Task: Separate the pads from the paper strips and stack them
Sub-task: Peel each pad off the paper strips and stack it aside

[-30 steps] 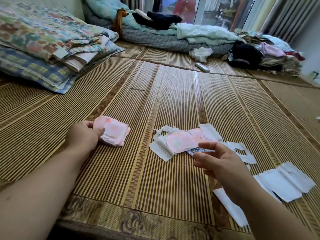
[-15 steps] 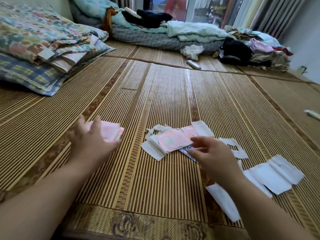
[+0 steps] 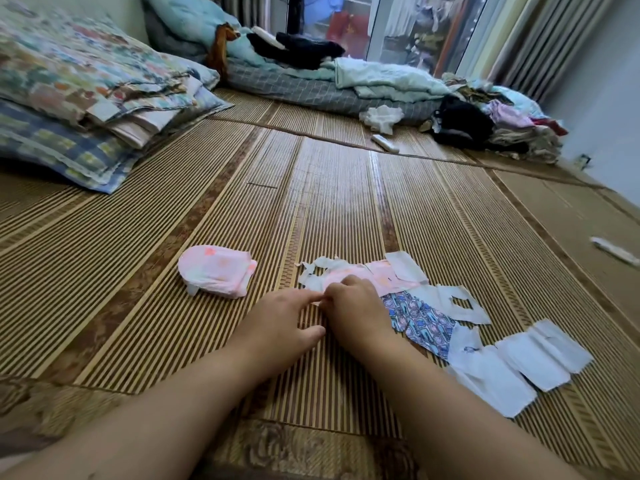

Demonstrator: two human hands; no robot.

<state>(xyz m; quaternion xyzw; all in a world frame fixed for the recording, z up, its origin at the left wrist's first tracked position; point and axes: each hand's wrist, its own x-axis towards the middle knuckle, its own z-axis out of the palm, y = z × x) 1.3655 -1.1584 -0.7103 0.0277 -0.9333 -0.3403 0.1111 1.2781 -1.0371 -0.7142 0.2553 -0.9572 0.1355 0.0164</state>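
Left hand point(image 3: 277, 317): off pad stack point(image 3: 215, 274) at 10 o'clock, now beside right hand point(image 3: 353, 306); grip spread, index touching pink pad point(image 3: 379, 278). Right grip curled; pinch indiscernible.

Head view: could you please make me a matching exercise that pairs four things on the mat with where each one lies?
Things:
1. pink pad bundle
2. blue patterned piece
3. white paper strips
4. right hand

Places:
A. between the right hand and the white paper strips
B. on the near edge of the pink-and-white pile
C. alone, farthest left of the four
D. flat at the near right, farthest right of the four

Pairs: 1-C, 2-A, 3-D, 4-B
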